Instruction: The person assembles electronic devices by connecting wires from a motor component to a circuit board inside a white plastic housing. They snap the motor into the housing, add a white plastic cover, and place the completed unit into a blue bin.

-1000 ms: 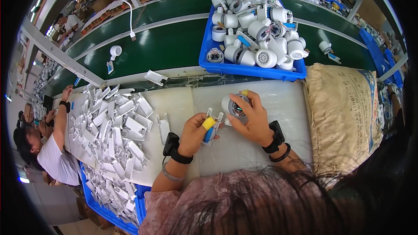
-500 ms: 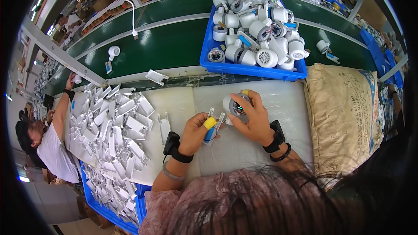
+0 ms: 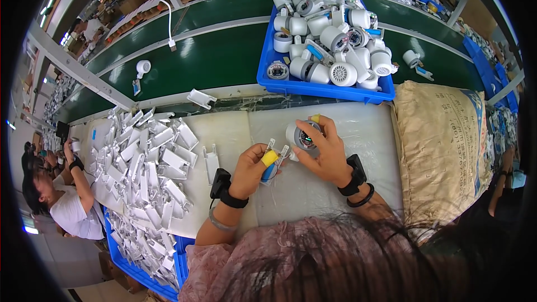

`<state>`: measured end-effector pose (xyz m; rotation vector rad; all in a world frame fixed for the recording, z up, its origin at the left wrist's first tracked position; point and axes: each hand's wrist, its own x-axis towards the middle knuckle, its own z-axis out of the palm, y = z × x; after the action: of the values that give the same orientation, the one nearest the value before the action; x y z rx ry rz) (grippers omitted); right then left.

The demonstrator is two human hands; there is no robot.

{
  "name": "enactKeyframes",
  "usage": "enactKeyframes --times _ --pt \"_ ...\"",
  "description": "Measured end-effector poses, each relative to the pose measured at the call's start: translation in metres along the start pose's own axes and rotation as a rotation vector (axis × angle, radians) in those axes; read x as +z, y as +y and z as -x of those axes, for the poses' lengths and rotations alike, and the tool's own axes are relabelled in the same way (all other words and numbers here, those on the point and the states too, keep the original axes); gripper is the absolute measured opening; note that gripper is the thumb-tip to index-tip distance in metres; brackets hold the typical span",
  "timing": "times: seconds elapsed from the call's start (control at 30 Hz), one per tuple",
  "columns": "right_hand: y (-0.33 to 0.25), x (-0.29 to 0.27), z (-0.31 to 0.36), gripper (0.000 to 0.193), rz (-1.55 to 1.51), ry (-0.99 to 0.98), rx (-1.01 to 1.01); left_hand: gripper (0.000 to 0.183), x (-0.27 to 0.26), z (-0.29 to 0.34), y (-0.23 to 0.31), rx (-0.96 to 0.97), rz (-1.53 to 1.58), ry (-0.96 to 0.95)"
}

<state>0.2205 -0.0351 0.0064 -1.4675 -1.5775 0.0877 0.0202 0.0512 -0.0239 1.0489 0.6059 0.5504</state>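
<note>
My left hand (image 3: 246, 172) is closed on a white plastic handle with a blue battery (image 3: 269, 173) in it; yellow tape wraps a fingertip. Just to its right, my right hand (image 3: 330, 155) grips a round white and grey device head (image 3: 305, 136), its open face showing a circuit board with a small green light. Thin wires appear between the two parts, partly behind my fingers. Both hands are over the plastic-covered worktable (image 3: 313, 198). A single white handle shell (image 3: 211, 163) lies left of my left hand.
A heap of white handle shells (image 3: 148, 168) covers the left side. Beyond my hands, a blue tray (image 3: 330, 90) of device heads overhangs the green conveyor (image 3: 207, 56). A brown paper sack (image 3: 439, 151) stands at right. At far left, a co-worker (image 3: 72, 207) holds a white piece.
My hands have hardly moved. The co-worker at left has drawn an arm back from the conveyor with a white piece. Device pieces on the belt have shifted slightly left.
</note>
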Motion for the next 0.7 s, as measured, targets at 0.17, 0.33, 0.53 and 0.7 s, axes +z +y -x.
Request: enactKeyframes --times 0.17,0.33,0.53,0.7 --pt "0.000 -0.001 0.000 0.051 0.004 -0.008 0.013 0.017 0.003 0.001 0.002 -0.023 0.032 0.018" --pt "-0.003 0.002 -0.001 0.051 -0.003 -0.003 0.007 0.017 0.002 0.004 0.005 -0.015 0.045 0.024" --pt "-0.001 0.000 -0.001 0.049 0.078 -0.013 0.051 0.023 0.002 -0.005 0.008 -0.058 -0.012 -0.027" --pt "-0.006 -0.010 -0.021 0.045 0.237 -0.175 0.188 0.037 -0.004 -0.035 0.043 -0.113 0.059 0.061"
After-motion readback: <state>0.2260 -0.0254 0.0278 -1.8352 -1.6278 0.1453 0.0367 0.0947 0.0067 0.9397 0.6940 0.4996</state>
